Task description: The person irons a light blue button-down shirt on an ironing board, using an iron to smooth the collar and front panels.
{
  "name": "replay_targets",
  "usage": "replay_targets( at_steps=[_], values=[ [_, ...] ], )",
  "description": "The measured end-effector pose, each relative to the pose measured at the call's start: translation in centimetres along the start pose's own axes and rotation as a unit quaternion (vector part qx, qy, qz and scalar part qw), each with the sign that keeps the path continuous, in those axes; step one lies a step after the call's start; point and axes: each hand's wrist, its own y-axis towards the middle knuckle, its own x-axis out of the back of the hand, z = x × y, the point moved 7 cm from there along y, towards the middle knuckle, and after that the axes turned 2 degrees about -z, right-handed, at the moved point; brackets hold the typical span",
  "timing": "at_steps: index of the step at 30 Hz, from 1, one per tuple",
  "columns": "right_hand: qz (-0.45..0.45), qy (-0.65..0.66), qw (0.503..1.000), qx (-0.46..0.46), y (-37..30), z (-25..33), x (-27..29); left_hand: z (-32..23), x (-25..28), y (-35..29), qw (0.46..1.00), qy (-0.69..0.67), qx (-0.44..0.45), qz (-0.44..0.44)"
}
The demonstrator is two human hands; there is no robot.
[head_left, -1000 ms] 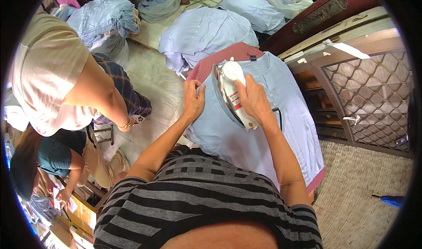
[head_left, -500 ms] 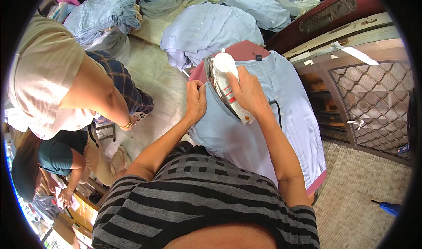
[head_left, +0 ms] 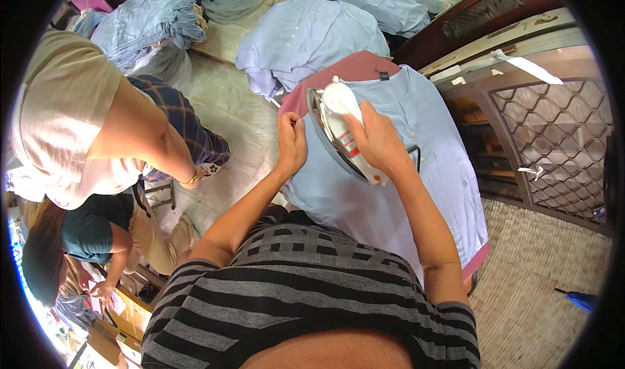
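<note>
A light blue shirt point(head_left: 449, 174) lies spread over a padded ironing board with a dusky pink cover point(head_left: 368, 62). My right hand point(head_left: 377, 141) is wrapped round the handle of a white and grey clothes iron point(head_left: 338, 99). Its pointed end faces away from me, and its soleplate edge is over the left part of the shirt. A black cord point(head_left: 418, 159) shows beside my right wrist. At the board's left edge, my left hand point(head_left: 291, 144) is closed, its curled fingers on the shirt's edge; the fingertips are partly hidden.
Beyond the board sits a large heap of light blue shirts point(head_left: 306, 40). Another clothes bundle point(head_left: 153, 21) lies far left. Two people, one in a beige top point(head_left: 68, 109), are close on my left. A brown lattice gate point(head_left: 553, 141) stands right; a blue umbrella point(head_left: 579, 300) lies on the floor.
The iron in my right hand has slid slightly toward me and to the right over the shirt. My left hand keeps its place at the shirt's edge. The whole view has shifted a little.
</note>
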Motion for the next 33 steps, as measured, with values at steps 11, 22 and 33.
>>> replay_targets(
  at_steps=[11, 22, 33],
  values=[
    [-0.053, -0.02, 0.998, -0.04, -7.6, -3.0, 1.5, -1.9, -0.1, 2.1, 0.98, 0.179, -0.081, 0.019],
    [-0.149, 0.071, 0.983, -0.078, -11.9, -5.0, 3.0, -5.7, -7.4, 9.3, 0.928, 0.313, -0.172, 0.106],
    [-0.14, -0.002, 0.988, -0.071, -4.7, -5.1, 3.7, -4.5, -8.7, 11.5, 0.957, 0.227, -0.075, 0.166]
  ],
)
